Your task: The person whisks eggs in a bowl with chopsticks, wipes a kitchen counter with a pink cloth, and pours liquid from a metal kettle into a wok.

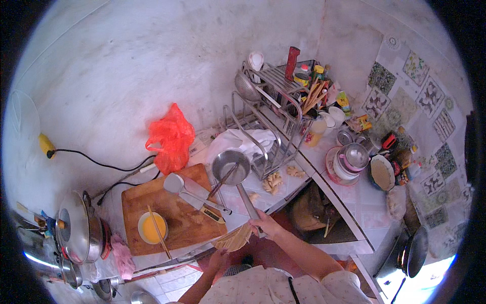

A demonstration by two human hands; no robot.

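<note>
My right hand (265,225) grips the long handle of a small metal saucepan (245,203) over the counter's front edge. A pair of dark chopsticks (224,181) leans out of the pan over its near left rim. Lower down, my left hand (219,258) holds the edge of a straw-coloured woven piece (233,240), partly beneath my right hand. Left of the pan, a wooden chopping board (134,205) bears a bowl of beaten egg (152,228) with light chopsticks (157,230) across it. A metal turner (174,184) and a cleaver (211,214) lie on the board too.
Ginger pieces (272,183) lie near a metal dish rack (262,146) holding white cloth (239,142). A red plastic bag (171,138) stands by the wall. A lidded pot (74,228) is at left, stacked bowls (347,167) at right. An opening (315,209) interrupts the counter.
</note>
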